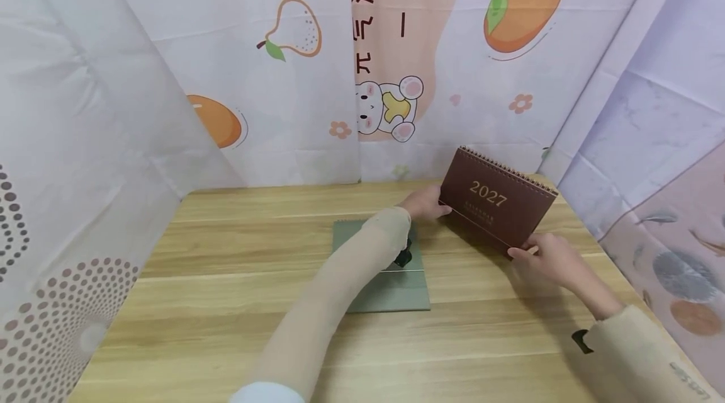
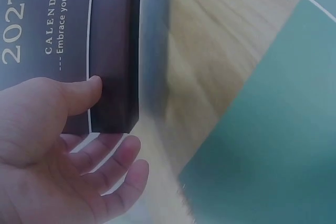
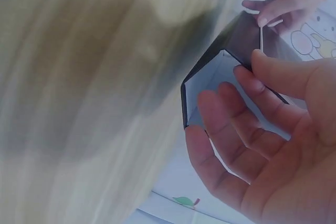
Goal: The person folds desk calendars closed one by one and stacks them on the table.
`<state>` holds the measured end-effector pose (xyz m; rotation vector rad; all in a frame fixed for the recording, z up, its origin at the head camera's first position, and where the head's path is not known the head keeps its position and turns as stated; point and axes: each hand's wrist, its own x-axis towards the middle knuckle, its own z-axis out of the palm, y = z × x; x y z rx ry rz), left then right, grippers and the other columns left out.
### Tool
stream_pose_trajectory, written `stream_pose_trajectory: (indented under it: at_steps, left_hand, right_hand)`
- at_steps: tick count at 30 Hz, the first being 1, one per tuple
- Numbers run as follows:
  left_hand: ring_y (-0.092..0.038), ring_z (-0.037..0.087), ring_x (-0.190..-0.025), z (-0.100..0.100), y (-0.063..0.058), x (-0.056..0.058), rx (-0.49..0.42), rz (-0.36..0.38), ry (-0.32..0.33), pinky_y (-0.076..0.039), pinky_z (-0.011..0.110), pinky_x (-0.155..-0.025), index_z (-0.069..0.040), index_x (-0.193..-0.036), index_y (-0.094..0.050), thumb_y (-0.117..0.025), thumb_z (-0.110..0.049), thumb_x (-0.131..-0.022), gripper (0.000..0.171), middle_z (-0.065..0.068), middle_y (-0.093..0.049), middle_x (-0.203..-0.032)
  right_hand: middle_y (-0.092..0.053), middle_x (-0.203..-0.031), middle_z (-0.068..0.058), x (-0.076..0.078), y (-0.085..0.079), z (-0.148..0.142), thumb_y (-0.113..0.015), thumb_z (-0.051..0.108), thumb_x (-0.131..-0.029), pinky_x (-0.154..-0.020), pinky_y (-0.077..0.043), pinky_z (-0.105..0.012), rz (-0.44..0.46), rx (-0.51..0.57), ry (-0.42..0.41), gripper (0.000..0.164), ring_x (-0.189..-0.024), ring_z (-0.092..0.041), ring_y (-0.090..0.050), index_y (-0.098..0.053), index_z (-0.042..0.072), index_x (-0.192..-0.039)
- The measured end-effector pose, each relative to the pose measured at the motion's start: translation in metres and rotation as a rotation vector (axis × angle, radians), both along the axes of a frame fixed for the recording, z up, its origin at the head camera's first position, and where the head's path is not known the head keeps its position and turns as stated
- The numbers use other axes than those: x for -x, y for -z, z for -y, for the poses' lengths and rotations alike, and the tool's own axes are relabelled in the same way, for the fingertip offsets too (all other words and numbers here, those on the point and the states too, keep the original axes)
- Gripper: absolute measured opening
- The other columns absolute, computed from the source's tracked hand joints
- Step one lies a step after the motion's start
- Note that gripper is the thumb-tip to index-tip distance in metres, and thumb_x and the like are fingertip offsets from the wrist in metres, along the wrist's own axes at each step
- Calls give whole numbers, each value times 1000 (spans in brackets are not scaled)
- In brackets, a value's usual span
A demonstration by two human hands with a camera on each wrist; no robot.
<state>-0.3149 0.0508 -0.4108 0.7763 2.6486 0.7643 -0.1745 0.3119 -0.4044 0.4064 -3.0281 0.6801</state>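
Observation:
A dark brown 2027 desk calendar [image 1: 498, 204] with a gold spiral along its top stands tilted at the back right of the table. My left hand [image 1: 423, 203] holds its left lower corner, thumb on the front cover and the other fingers curled at the side edge. At the right lower corner my right hand [image 1: 550, 257] grips the calendar, its thumb on the front. In the right wrist view, fingers of that hand reach into the pale hollow of the folded stand. A green calendar [image 1: 391, 299] lies flat under my left forearm, which hides part of it.
The wooden table [image 1: 226, 327] meets a white printed curtain [image 1: 272, 107] at its back edge. More curtain hangs along the left and right sides. The green calendar lies left of the brown one, near the table's middle.

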Motion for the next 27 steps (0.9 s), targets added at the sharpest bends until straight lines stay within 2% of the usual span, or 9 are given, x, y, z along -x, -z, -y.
stream_pose_trajectory:
  at_steps: [4,6,9,11,13,18,21,27]
  left_hand:
    - [-47,22,-137,18,-11,-1,-121,54,26,-38,29,-112,-8,-156,-36,-60,-23,-104,59,10,-51,-150]
    - [-49,25,-136,29,-17,-4,-174,83,37,-40,31,-111,-4,-154,-38,-58,-19,-105,56,14,-52,-148]
    - [-57,28,-124,48,-25,-5,-221,105,70,-48,32,-101,2,-146,-46,-57,-15,-105,46,19,-59,-136]
    - [-61,29,-115,61,-31,-8,-228,90,90,-52,33,-93,5,-138,-51,-57,-14,-105,38,20,-62,-126]
    - [-62,27,-110,76,-35,-12,-238,80,104,-53,32,-89,2,-133,-54,-57,-14,-105,33,17,-63,-120]
    - [-63,21,-100,111,-45,-31,-280,38,93,-53,29,-82,-2,-127,-61,-61,-14,-103,27,10,-67,-108]
    - [-64,19,-91,134,-47,-44,-323,31,60,-54,30,-75,-4,-119,-64,-64,-15,-102,20,6,-68,-99]
    - [-63,17,-91,178,-48,-74,-407,30,12,-54,32,-83,-7,-117,-67,-67,-17,-101,19,4,-68,-99]
  right_hand:
    - [-73,-82,-12,4,-7,-1,-73,20,-95,-55,-54,-34,-15,59,-36,22,-64,-22,-70,-72,-1,-89]
    - [-73,-82,-11,5,-11,-1,-71,20,-97,-54,-53,-31,5,90,-44,21,-66,-24,-70,-73,-1,-92]
    - [-73,-82,-9,8,-19,2,-68,22,-100,-54,-53,-31,27,115,-59,22,-69,-25,-70,-73,2,-94]
    - [-72,-80,-6,9,-24,6,-67,25,-101,-54,-52,-31,40,117,-62,23,-70,-23,-69,-74,5,-93]
    - [-70,-78,-3,11,-29,11,-65,27,-102,-55,-52,-31,41,121,-75,24,-70,-20,-68,-73,8,-90]
    - [-68,-77,2,18,-38,27,-64,32,-102,-58,-52,-32,27,130,-93,26,-70,-14,-66,-67,15,-82]
    - [-68,-76,3,23,-41,42,-64,35,-102,-59,-51,-32,24,146,-106,27,-69,-13,-66,-66,16,-82]
    - [-68,-73,2,24,-44,73,-67,28,-100,-56,-52,-30,33,243,-159,23,-66,-14,-67,-67,11,-85]
